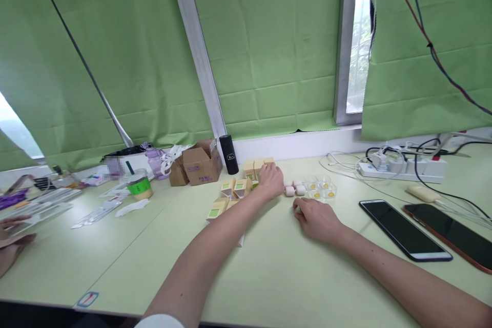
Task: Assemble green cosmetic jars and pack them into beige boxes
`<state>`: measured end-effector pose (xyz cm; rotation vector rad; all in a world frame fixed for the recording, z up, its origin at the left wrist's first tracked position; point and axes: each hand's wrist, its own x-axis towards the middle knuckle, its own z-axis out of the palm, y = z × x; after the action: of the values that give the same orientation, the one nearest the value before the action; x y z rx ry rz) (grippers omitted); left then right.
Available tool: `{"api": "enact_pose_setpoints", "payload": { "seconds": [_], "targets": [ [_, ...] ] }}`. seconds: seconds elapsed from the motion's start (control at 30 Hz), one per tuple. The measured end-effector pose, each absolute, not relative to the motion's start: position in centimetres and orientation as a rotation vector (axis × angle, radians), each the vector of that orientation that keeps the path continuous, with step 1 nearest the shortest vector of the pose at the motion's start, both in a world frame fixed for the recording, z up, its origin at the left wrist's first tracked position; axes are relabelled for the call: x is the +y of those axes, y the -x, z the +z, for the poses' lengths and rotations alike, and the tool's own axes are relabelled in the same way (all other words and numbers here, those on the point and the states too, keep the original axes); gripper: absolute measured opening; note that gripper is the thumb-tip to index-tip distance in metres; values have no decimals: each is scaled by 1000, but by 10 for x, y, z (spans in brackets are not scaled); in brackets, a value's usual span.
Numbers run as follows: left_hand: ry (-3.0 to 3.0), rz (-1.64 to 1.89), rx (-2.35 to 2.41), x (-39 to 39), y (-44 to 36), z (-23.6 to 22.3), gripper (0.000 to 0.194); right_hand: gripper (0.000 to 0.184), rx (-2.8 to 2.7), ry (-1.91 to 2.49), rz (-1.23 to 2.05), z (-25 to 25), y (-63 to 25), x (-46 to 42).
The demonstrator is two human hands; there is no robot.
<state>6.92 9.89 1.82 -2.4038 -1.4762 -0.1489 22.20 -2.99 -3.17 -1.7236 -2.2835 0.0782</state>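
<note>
My left hand point(271, 180) reaches forward over a group of small cream cardboard boxes point(249, 168). Its fingers are curled down, and whatever they hold is hidden behind the hand. Nearer me lie more cream boxes with triangular fronts point(228, 188) and one with a green label point(216, 209). Just right of my left hand stand several small pale pink cylinders point(289, 191). Beside these are several clear containers with yellow spots point(329, 193). My right hand point(318, 219) rests on the table in front of the pink cylinders, fingers loosely bent and slightly apart, with nothing visible in it.
Two phones point(405, 229) lie on the right, below a white power strip point(403, 168) with tangled cables. Behind the boxes stand a black cylinder point(228, 155) and an open carton point(202, 164). A drink cup point(139, 184) is farther left. Another person's hand point(13, 241) shows at the left edge.
</note>
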Motion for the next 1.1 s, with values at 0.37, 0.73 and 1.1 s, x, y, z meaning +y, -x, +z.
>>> {"api": "enact_pose_setpoints", "payload": {
  "seconds": [0.37,0.73,1.1],
  "targets": [
    [2387,-110,-1624,100,-73,15,48,22,-2299,1725,76,-30,-219,-31],
    [2339,-87,-1718,106,-86,15,55,22,-2311,1719,74,-28,-220,-32],
    [2366,-103,-1753,102,-87,20,54,24,-2309,1719,77,-27,-221,-32]
  ]
}}
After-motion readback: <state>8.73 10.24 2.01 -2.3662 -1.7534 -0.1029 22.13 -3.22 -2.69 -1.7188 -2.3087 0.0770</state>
